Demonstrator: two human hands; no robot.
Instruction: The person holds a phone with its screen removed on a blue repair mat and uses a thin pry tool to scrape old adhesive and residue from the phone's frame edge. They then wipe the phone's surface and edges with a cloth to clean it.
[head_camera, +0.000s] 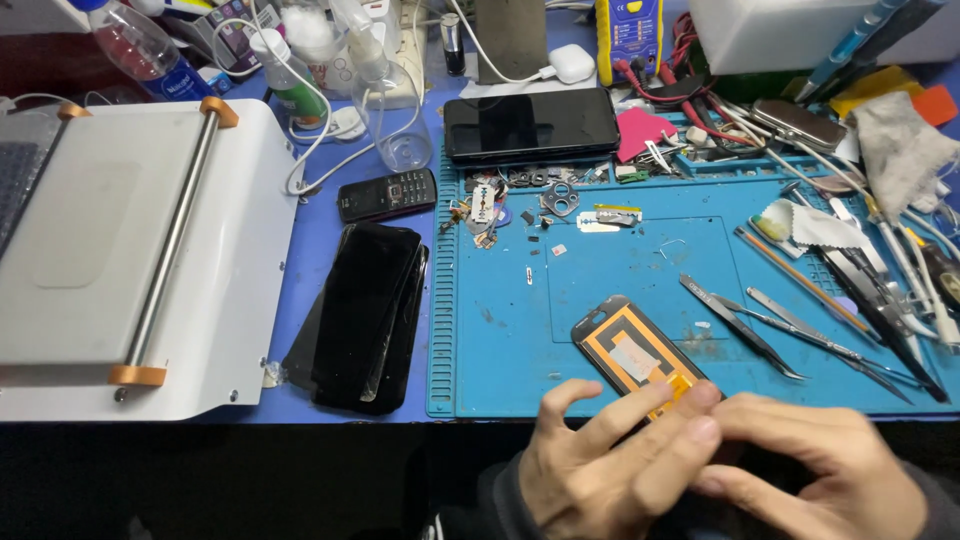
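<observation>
Both hands meet at the near edge of the blue work mat (600, 260). Fingertips of the left hand (600, 465) press together on the near end of an opened phone back (635, 352) with orange lining; the right hand (810, 465) closes in against them, touching the same end.

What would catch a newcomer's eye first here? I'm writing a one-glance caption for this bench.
First, the two hands meeting at the bottom edge: the left hand and right hand touch fingertips over an opened phone body with an orange interior on the blue repair mat. Next, the white machine with a metal roller bar at far left, and a stack of black phone screens beside it.
</observation>
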